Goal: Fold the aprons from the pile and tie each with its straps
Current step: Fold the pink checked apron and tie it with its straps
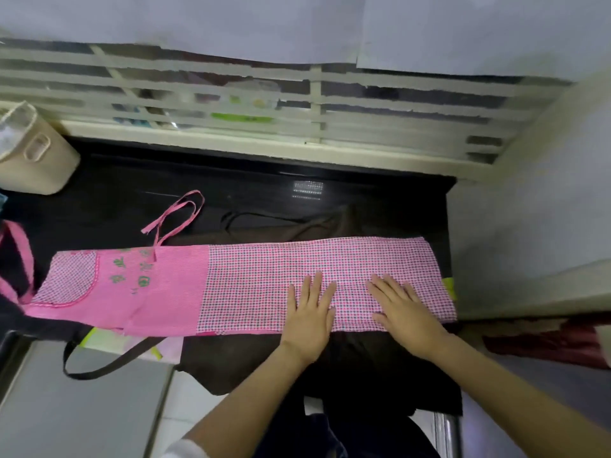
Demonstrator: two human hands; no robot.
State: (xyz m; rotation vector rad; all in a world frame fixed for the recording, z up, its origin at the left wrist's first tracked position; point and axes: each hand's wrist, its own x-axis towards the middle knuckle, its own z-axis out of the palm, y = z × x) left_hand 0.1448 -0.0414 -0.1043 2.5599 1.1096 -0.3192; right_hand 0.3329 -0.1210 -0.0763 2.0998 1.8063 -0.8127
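Observation:
A pink apron (231, 285) lies folded into a long strip across the black counter (251, 193). Its right part is checked, its left part plain pink with green characters and a checked pocket. A pink strap (180, 213) loops away on the counter behind it. My left hand (309, 312) presses flat on the checked part, fingers straight. My right hand (405, 307) lies flat beside it, nearer the strip's right end. A dark brown apron (334, 361) lies under the pink one and hangs over the front edge; its dark strap (109, 361) dangles at the left.
A cream basket (31, 160) stands at the counter's back left. A barred window (264, 104) runs behind the counter and a wall (529, 209) closes the right side. More pink and dark fabric (15, 259) lies at the far left edge.

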